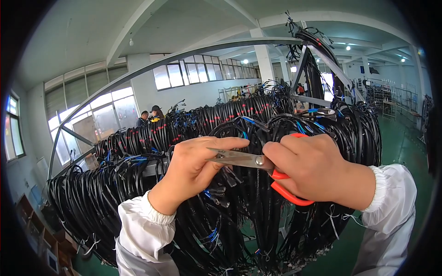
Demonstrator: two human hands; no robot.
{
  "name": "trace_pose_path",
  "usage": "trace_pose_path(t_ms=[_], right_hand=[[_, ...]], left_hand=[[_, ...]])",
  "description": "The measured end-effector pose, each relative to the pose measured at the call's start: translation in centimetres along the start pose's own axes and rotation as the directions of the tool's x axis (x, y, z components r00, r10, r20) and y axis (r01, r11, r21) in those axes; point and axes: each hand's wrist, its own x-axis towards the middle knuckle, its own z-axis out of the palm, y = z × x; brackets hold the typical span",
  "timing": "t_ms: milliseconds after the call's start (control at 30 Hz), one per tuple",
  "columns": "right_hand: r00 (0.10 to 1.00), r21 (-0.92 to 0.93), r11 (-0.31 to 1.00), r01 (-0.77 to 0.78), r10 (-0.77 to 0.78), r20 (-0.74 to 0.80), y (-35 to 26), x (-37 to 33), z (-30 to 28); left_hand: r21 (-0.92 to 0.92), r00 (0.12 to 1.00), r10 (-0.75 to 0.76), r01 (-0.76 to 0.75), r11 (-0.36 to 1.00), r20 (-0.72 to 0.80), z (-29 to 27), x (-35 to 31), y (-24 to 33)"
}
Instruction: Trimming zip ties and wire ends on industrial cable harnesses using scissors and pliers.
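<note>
My right hand [317,168] is closed round the red handles of a pair of scissors [241,159]. Their metal blades look closed together and point left, across the fingers of my left hand [191,163]. The left hand is partly curled, with one finger stretched to the right just above the blades. What it pinches, if anything, is hidden behind the blades. Right behind both hands hang thick bundles of black cables [267,202], with blue wire ends [213,235] and dark connectors [221,198] among them.
A metal rack frame [184,55] arches over long rows of cable bundles [221,115]. White ties [332,223] hang from some bundles. Two people [152,115] are beyond the rack at the left. Shelving [380,94] stands at the far right on a green floor [398,142].
</note>
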Motion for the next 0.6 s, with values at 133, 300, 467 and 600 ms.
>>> trace_pose_path(t_ms=[133, 300, 467, 600], right_hand=[[1.000, 0.010, 1.000, 0.017, -0.017, -0.003, 0.2, 0.1, 0.0], [1.000, 0.017, 0.999, 0.027, -0.027, -0.015, 0.4, -0.1, 0.2], [0.999, 0.023, 0.999, 0.026, -0.026, 0.019, 0.4, 0.1, 0.0], [0.982, 0.189, 0.973, -0.134, 0.156, -0.106, 1.4, 0.7, -0.3]], left_hand=[[-0.005, 1.000, 0.006, -0.006, 1.000, 0.013, -0.1, 0.0, 0.0], [0.010, 0.999, 0.002, -0.002, 1.000, 0.038, -0.1, 0.2, 0.2], [-0.047, 0.999, -0.039, 0.040, 0.998, 0.032, 0.0, 0.1, 0.1], [-0.020, 0.996, -0.066, 0.067, 0.998, 0.052, 0.0, 0.6, 0.8]])
